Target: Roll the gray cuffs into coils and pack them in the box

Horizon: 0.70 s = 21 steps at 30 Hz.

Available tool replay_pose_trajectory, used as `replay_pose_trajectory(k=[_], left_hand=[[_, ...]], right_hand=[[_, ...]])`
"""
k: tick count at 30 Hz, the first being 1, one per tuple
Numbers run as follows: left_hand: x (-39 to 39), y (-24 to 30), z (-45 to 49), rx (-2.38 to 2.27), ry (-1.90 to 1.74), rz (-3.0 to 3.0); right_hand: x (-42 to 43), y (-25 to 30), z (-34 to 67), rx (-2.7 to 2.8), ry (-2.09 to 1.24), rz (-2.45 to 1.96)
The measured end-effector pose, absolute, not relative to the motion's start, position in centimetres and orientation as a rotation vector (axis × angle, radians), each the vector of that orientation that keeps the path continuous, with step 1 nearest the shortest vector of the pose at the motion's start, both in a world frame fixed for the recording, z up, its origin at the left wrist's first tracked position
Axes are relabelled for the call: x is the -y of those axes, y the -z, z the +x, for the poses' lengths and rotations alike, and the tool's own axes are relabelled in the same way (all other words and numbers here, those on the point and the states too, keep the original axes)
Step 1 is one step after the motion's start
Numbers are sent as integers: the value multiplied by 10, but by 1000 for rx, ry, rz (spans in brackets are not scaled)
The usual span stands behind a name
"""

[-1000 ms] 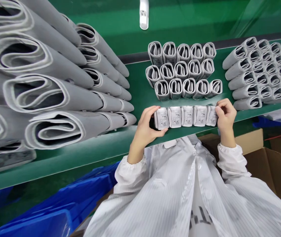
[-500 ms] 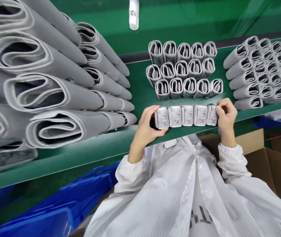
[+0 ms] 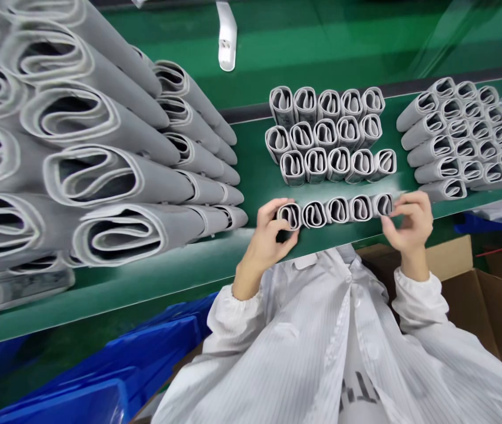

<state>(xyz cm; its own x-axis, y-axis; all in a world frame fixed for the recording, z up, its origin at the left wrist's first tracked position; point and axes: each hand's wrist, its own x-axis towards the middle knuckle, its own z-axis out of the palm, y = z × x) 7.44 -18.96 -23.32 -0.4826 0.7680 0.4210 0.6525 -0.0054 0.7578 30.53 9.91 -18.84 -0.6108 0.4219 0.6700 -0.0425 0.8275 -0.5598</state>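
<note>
Head view looks down at five small rolled gray cuffs (image 3: 337, 210) in a tight row, each one touching the next; their curled ends face up, and pale edges show around each roll; they sit near the front edge of a green surface (image 3: 255, 176); the left hand (image 3: 268, 232) grips the left end of the row; the right hand (image 3: 409, 227) grips the right end with bent fingers; more rolled cuffs (image 3: 330, 135) stand in rows just behind; big gray rolls (image 3: 100, 176) lie piled to the left.

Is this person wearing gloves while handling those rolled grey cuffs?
No, the left hand and right hand are both bare where they touch the row of rolled grey cuffs.
</note>
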Motion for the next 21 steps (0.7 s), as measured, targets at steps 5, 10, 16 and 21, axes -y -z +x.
replay_pose_trajectory(k=[5,10,16,21], left_hand=[[173,228,81,-1983,-1507,1547],[166,228,85,-1703,-1733,1415],[166,230,94,-1662,-1738,1250],[156,228,94,-1643,-1753,1196]], right_hand=[[-59,137,275,2711,-530,-11],[-58,137,239,3076,-284,208],[-67,143,254,3030,-288,303],[-56,141,252,3031,-168,291]])
